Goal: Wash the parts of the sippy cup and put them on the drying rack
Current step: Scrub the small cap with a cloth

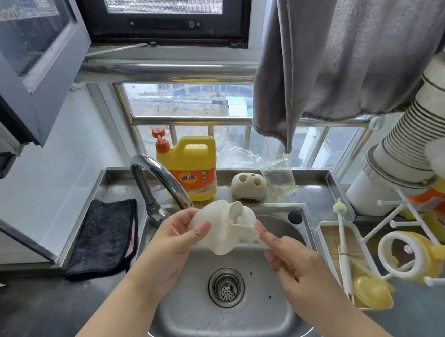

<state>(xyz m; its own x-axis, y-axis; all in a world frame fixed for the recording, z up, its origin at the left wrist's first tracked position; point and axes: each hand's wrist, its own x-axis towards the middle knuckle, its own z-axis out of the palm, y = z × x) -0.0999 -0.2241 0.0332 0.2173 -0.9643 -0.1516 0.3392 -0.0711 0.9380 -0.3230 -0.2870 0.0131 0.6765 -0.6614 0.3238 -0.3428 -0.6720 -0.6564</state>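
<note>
Left hand grips a smooth, rounded cream cup part, perhaps plastic.

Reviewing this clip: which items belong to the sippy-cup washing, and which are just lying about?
Job: cream cup part in left hand; brush in right hand; faucet; drying rack; dish soap.
Lying about: black cloth, glass beaker, grey towel.

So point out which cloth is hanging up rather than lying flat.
The grey towel hangs at the window's upper right; the black cloth lies flat left of the faucet.
</note>
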